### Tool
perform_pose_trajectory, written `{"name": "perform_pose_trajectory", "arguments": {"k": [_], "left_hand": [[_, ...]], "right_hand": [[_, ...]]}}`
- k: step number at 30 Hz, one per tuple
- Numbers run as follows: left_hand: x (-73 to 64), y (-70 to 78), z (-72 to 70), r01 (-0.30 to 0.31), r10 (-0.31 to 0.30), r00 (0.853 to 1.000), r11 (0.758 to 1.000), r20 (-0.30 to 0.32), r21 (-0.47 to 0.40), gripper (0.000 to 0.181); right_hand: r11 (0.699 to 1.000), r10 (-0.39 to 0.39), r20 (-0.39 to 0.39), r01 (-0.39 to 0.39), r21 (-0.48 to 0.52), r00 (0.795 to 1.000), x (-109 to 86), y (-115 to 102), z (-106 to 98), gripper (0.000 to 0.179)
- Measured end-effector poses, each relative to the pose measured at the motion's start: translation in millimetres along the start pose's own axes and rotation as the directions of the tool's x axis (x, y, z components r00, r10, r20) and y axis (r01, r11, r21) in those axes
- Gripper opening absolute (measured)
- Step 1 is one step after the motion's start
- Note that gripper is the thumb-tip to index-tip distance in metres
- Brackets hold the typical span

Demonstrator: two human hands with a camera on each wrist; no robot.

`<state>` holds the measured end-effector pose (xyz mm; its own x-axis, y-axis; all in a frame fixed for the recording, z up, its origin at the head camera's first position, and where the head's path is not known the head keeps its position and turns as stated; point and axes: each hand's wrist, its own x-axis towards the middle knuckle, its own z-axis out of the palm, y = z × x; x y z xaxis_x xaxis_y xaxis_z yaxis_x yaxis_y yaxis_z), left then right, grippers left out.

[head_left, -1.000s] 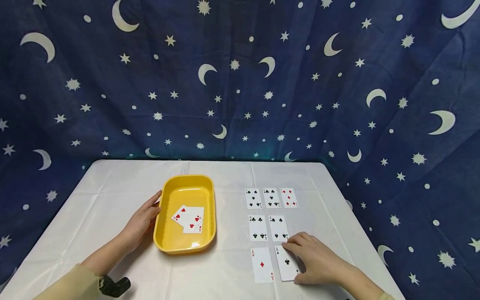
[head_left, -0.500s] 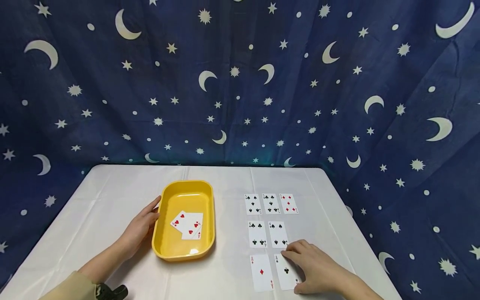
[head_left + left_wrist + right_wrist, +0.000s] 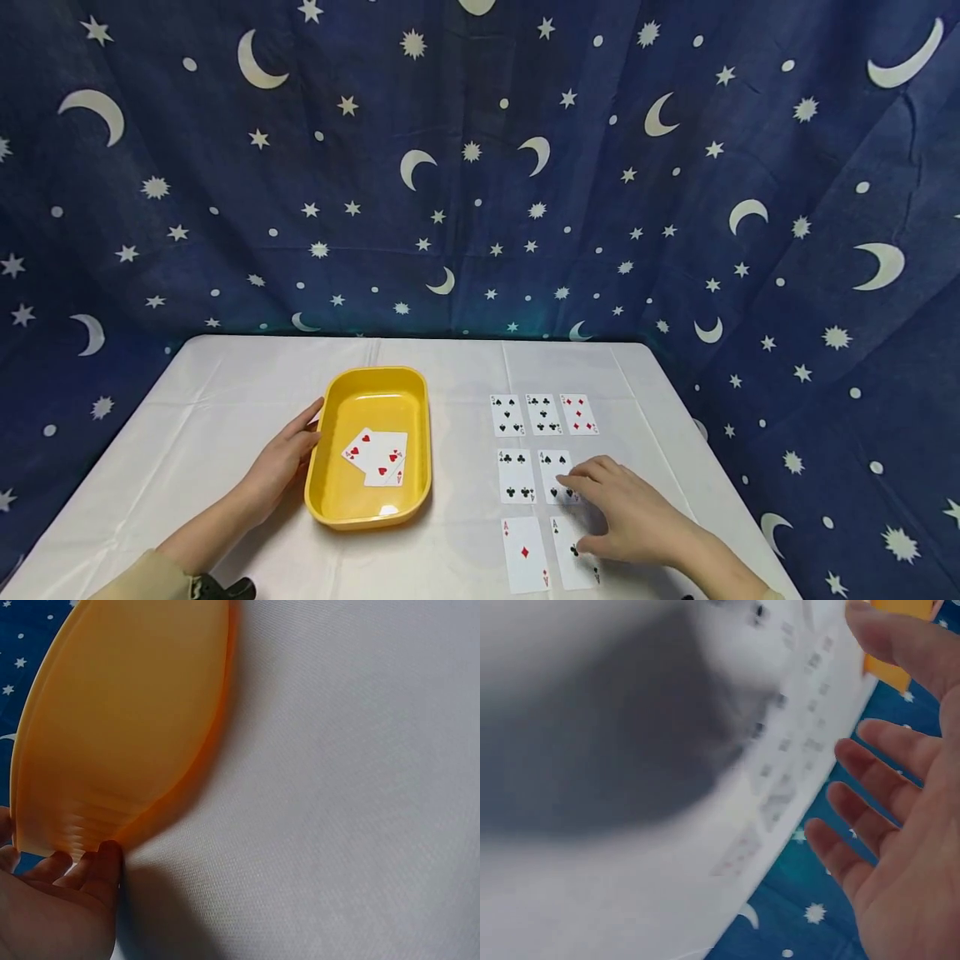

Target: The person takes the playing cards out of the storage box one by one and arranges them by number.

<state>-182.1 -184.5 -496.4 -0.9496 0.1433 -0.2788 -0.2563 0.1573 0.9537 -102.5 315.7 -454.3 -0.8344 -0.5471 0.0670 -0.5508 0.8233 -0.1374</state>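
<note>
My left hand (image 3: 279,462) rests against the left side of a yellow tray (image 3: 318,500); in the left wrist view its fingertips (image 3: 109,855) touch the tray's outer wall. Overlapping heart playing cards (image 3: 375,454) lie in the tray. On the right, my right hand (image 3: 633,517) hovers with fingers spread and nothing held, partly covering the ace of clubs (image 3: 568,571) and the four of spades (image 3: 555,471). Left of these lie the ace of diamonds (image 3: 524,552) and the four of clubs (image 3: 516,477). The right wrist view shows the fingers (image 3: 870,772) straight and apart.
Behind these cards sits a row of the five of spades (image 3: 507,415), five of clubs (image 3: 543,415) and five of diamonds (image 3: 579,414). A white cloth (image 3: 247,375) covers the table, and a dark blue star-and-moon curtain (image 3: 480,200) hangs behind and at the sides.
My right hand has come off the ace of clubs' right edge and moved up and slightly away, over the four of spades. My left hand stays at the tray. The head view tilts up slightly.
</note>
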Motion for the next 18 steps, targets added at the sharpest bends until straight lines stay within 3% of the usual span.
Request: {"name": "perform_pose_trajectory", "arguments": {"k": [8, 12, 18], "left_hand": [[-0.1, 1.0, -0.1, 0.012, -0.012, 1.0, 1.0, -0.011, 0.0, 0.066], [-0.1, 1.4, 0.3, 0.022, -0.022, 1.0, 1.0, -0.019, 0.003, 0.066], [0.1, 2.0, 0.1, 0.02, -0.02, 0.999, 1.0, -0.027, 0.016, 0.066]], "right_hand": [[0.998, -0.026, -0.128, 0.032, 0.05, 0.991, 51.2, -1.4, -33.2, 0.08], [0.995, -0.031, -0.125, 0.043, 0.091, 0.992, 77.6, -6.5, -42.6, 0.08], [0.989, -0.073, -0.069, 0.081, 0.124, 0.995, 116.5, -24.7, -40.8, 0.075]]}}
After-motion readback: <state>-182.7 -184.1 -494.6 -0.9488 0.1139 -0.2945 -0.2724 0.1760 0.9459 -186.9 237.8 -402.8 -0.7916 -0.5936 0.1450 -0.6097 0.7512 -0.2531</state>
